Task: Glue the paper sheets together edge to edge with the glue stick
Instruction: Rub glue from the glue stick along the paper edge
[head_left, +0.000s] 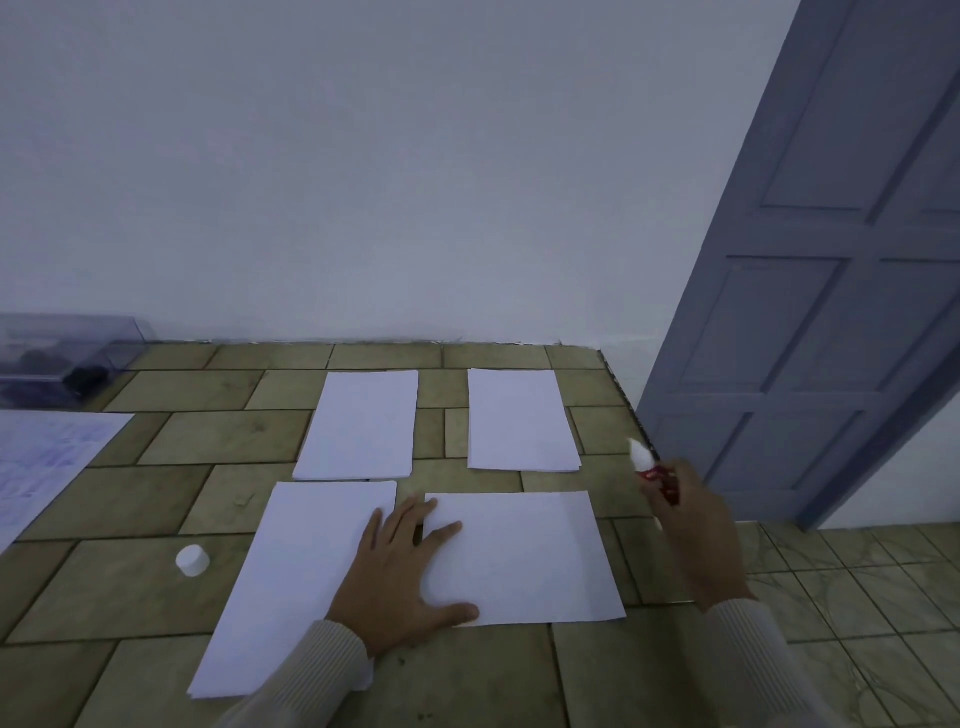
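Paper sheets lie in four places on the tiled bench (171, 441): a far left sheet (361, 423), a far right sheet (519, 418), a near left sheet (296, 571) and a near right sheet (524, 556) turned sideways, with a narrow gap of bare tile between the near two. I have my left hand (402, 577) flat, fingers (410, 512) spread open, pressing across that gap so it rests on both near sheets. My right hand (693, 525) hovers off the bench's right edge with its fingers closed around the glue stick (652, 470), whose uncapped white tip points up and away. The white cap (192, 560) stands on the tile well left of the near left sheet. A written-on sheet (47, 462) lies at the left edge, a clear plastic box (62, 358) behind it by the wall, and a grey panelled door (821, 270) leans in close on the right.
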